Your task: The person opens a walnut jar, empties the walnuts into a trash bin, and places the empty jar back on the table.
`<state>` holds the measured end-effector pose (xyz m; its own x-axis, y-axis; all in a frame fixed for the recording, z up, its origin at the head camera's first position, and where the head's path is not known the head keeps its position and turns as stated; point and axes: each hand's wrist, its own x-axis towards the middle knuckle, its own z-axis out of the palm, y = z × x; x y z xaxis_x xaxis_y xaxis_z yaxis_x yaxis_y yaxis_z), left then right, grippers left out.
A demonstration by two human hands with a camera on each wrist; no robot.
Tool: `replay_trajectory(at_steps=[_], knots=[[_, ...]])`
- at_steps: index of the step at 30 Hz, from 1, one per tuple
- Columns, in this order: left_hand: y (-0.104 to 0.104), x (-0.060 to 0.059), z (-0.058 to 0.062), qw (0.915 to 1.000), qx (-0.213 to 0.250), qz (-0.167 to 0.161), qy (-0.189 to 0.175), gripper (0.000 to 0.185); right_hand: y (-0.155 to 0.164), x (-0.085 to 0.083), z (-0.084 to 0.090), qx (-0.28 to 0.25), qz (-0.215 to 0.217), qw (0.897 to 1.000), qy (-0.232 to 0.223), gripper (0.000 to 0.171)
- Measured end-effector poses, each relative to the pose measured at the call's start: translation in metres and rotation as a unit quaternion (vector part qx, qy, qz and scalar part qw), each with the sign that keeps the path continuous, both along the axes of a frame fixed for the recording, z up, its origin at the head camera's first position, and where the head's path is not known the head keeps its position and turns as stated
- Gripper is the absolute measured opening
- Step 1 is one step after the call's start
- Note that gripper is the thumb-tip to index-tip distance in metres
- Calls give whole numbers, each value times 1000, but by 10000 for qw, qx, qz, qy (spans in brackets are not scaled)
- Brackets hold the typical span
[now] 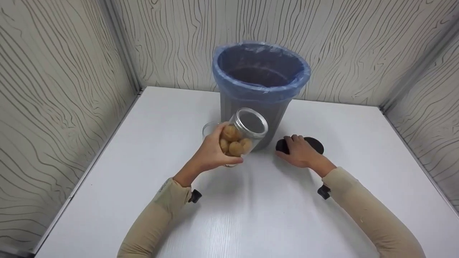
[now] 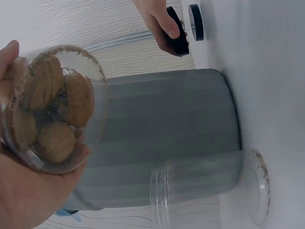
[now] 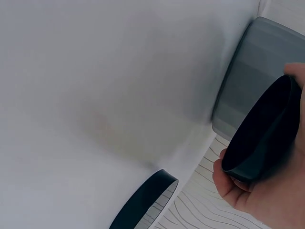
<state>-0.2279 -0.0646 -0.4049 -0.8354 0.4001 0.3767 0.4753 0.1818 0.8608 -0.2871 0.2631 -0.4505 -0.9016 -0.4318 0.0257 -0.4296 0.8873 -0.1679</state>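
Observation:
My left hand (image 1: 211,152) grips a clear jar (image 1: 252,122) with several walnuts (image 2: 57,140) in its lower part. The jar is raised off the table and tilted, its silver-rimmed mouth toward the right. A black round lid (image 3: 264,133) is held in my right hand (image 1: 301,152), fingers on its edge and its hollow side showing in the right wrist view. Another black lid (image 1: 315,144) lies on the table beside that hand. Behind my left hand stands a second clear jar (image 2: 205,176) with no walnuts showing inside, partly hidden in the head view.
A tall grey bin (image 1: 233,104) lined with a blue bag (image 1: 261,93) stands at the back of the white table (image 1: 265,215), just beyond both hands. Wood-grain patterned walls (image 1: 172,46) enclose the table's back and sides.

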Motion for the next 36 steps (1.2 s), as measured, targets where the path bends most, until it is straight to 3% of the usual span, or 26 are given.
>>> replay_trajectory(at_steps=[25,36], knots=[[-1,-1,2,10000,17,-20,37,99,-10,0,-23,567,15,9983,-148,81],[0,0,4,9999,63,-120,0,98,-15,2,-25,858,-27,9960,-241,83]])
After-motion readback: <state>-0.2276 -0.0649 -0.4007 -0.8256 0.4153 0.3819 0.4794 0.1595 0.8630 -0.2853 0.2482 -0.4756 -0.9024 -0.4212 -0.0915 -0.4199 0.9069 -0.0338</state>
